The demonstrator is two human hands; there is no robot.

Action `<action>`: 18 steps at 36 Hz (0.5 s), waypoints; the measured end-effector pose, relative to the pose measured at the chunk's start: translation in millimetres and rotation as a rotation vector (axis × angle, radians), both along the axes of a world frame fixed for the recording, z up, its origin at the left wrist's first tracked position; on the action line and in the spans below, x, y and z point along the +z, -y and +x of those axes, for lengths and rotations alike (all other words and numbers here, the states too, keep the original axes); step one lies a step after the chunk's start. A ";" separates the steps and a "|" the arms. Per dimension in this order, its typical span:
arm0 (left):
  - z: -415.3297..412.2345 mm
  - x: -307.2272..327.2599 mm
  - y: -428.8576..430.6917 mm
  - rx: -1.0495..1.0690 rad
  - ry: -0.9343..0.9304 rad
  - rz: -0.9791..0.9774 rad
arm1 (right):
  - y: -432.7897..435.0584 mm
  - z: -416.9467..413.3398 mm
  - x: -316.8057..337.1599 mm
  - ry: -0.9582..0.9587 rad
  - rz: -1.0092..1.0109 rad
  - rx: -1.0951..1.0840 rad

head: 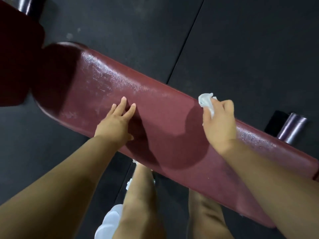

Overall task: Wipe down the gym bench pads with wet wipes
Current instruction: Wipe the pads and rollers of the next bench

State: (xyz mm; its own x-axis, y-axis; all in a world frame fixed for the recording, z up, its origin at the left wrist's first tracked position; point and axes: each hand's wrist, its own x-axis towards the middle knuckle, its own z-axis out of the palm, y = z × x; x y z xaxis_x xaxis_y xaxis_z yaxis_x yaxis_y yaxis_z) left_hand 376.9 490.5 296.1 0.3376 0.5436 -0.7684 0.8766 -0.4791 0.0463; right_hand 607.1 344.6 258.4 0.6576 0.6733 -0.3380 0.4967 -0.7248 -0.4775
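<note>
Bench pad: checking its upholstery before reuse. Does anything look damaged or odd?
No tear shows. The bench pad has whitish, patchy streaks toward its end past the left hand; wetness or wear, I cannot tell.

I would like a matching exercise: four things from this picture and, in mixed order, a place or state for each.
1. left hand
2. right hand
3. long dark red bench pad
4. shiny purple metal tube

a. beyond the pad's far edge
b. grips a crumpled white wet wipe
c. flat on the pad
d. glistens in patches

Pairs: 1-c, 2-b, 3-d, 4-a
</note>
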 end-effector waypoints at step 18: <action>-7.7 -4.9 -73.2 -0.593 -0.003 -0.116 | -72.8 -60.9 -2.8 0.095 -0.088 -0.418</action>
